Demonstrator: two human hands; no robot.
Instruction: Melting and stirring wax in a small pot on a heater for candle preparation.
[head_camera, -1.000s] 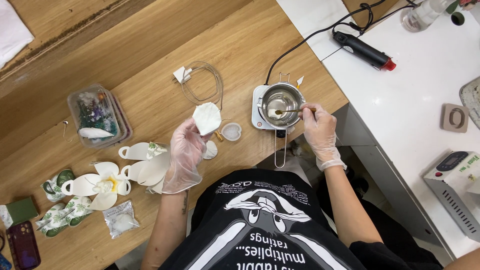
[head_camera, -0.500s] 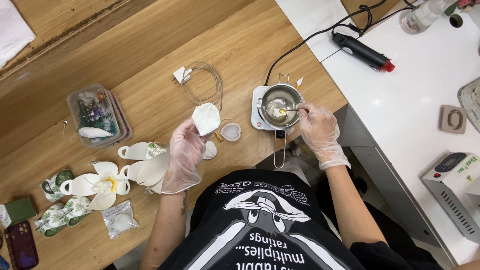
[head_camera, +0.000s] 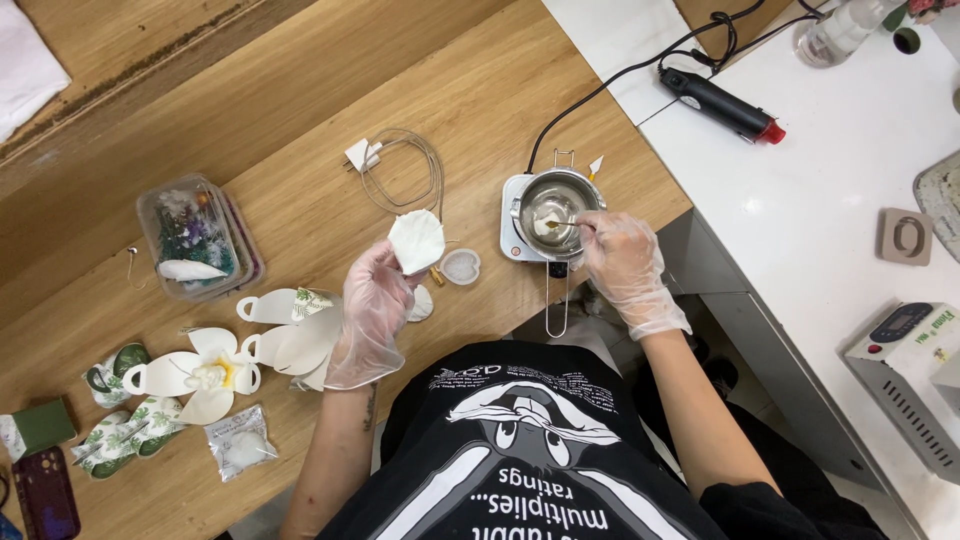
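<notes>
My left hand (head_camera: 372, 305), in a clear glove, holds up a white heart-shaped piece (head_camera: 416, 240) above the wooden table (head_camera: 300, 120). My gloved right hand (head_camera: 622, 265) grips a thin stirring stick (head_camera: 560, 224) whose tip dips into a small steel melting pot (head_camera: 548, 212). The pot sits on a small white electric hot plate (head_camera: 512, 238) with its long wire handle pointing toward me. A clear heart-shaped mould (head_camera: 461, 265) lies on the table between my hands.
White cup-shaped paper cutouts (head_camera: 285, 335) and leaf-printed ones lie at the left, near a clear plastic box (head_camera: 195, 235) of dried flowers. A white plug with cable (head_camera: 395, 165) lies behind. On the white counter at the right are a black heat tool (head_camera: 720, 103) and a digital scale (head_camera: 905, 375).
My right hand has slid left along the stick, closer over the pot, and the stick's tip has shifted inside it. My left hand still holds the white piece in about the same place.
</notes>
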